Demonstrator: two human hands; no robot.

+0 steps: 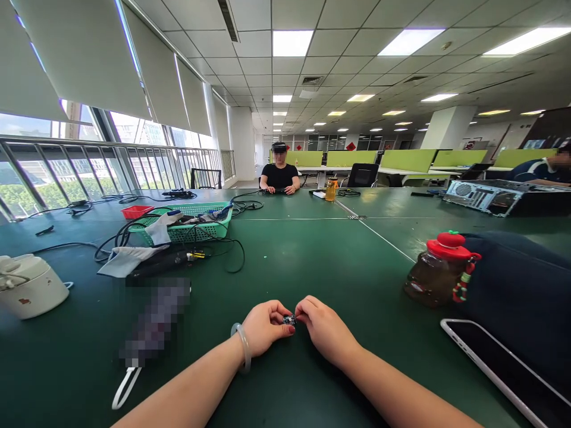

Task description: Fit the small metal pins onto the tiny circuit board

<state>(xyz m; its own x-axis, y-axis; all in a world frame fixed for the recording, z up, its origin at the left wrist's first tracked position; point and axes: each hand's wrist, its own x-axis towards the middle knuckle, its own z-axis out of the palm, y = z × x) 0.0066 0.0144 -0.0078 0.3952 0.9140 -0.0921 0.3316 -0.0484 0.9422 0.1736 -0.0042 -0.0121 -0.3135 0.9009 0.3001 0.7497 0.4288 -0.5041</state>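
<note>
Between my two hands, just above the green table (307, 261), is a small dark circuit board (289, 320) with pale and bluish parts on it. My left hand (264, 326) wears a pale bangle and grips the board between thumb and fingers. At the board's right edge are the pinched fingertips of my right hand (322, 327). Whether they hold the board itself or some tiny part at its edge is hidden.
Left lie a green basket (200, 233) of tools and cables, a blurred pouch (158, 321) and a white device (33, 285). Right are a red-lidded bottle (430, 276), a dark bag (521, 297), a tablet (504, 368) and a computer case (504, 196). A person (279, 172) sits opposite.
</note>
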